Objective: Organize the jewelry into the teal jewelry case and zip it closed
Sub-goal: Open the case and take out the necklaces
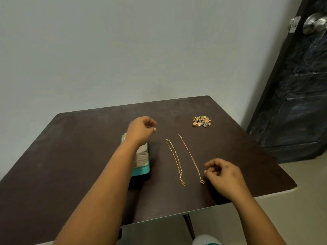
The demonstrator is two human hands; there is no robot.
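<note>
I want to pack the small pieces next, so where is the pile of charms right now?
In the head view the pile of charms lies at the far right of the table, beyond the two chains, well away from both hands.

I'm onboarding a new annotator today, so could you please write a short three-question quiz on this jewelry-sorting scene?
1. True or false: the teal jewelry case is zipped shut.
2. How many chains lie stretched out on the dark table?
A) one B) two C) three
3. Fill in: the pile of small charms lies toward the table's far ____ corner.

Key:
1. False: the case is open and its pale compartments show beneath the left hand.
2. B: the beaded gold chain and the thinner chain, whose near end lies by the right hand.
3. Right.
</note>
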